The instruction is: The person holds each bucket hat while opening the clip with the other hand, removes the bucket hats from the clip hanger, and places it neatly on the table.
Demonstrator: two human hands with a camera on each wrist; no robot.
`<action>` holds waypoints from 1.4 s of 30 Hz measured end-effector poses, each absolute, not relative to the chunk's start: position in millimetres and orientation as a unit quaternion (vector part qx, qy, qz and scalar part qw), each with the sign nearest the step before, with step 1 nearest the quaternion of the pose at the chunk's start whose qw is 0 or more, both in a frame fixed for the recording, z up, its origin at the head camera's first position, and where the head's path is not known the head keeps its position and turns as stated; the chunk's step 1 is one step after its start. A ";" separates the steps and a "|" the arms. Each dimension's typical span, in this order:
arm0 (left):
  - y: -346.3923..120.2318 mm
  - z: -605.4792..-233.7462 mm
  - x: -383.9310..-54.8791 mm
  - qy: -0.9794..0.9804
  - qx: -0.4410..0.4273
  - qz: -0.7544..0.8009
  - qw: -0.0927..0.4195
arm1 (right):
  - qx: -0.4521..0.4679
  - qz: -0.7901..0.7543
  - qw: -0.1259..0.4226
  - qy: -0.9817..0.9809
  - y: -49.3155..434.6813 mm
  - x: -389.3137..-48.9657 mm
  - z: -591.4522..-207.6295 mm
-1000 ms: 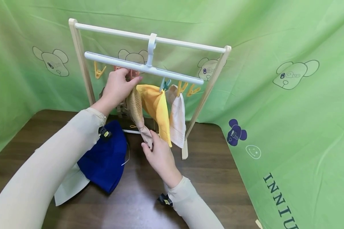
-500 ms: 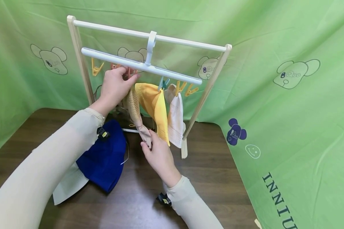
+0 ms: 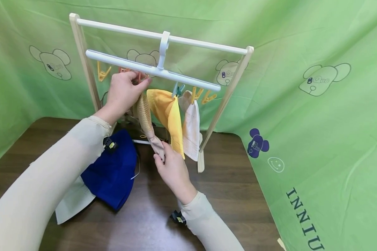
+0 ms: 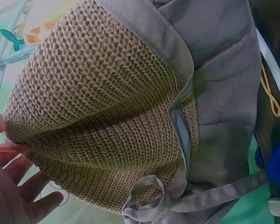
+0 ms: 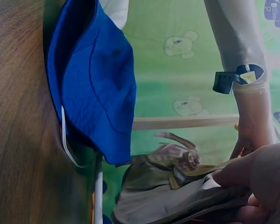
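Observation:
A tan knitted hat (image 3: 144,113) with a pale cloth brim hangs crown-up below the white clip hanger (image 3: 119,62). At its top my left hand (image 3: 122,91) pinches a red clothespin (image 3: 142,76) between thumb and forefinger. The left wrist view shows the crown's coarse knit (image 4: 93,84) folded inward at these fingers, and a ribbon loop (image 4: 144,193) at the brim. Lower down, my right hand (image 3: 176,170) pinches the brim's edge between thumb and fingers. In the right wrist view the cloth brim (image 5: 154,186) spreads out from that hand.
A yellow hat (image 3: 169,109) and a whitish hat (image 3: 192,127) hang from clips to the right. Yellow clips hang at both hanger ends. A blue hat (image 3: 113,177) lies on the table (image 3: 226,202) over a pale one (image 3: 75,202). Wooden rack posts (image 3: 221,111) flank the hanger.
Both hands keep their grips, with little movement. The hanger, hats and left hand sit slightly further left and up in the head view, as the view has shifted a little.

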State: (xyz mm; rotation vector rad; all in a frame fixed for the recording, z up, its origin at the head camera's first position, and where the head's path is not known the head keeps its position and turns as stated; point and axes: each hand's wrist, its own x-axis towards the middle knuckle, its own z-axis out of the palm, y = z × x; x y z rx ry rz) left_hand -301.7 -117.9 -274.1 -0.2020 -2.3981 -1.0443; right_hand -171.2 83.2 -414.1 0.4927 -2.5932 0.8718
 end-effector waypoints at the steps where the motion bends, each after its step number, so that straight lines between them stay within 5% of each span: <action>1: -118.1 -273.7 -301.2 -0.884 -0.073 -0.384 0.255 | 0.176 0.308 0.182 -0.917 83.0 -171.1 -414.0; 42: -118.6 -283.1 -300.1 -0.878 -0.077 -0.380 0.280 | 0.174 0.301 0.254 -0.903 87.7 -170.8 -419.3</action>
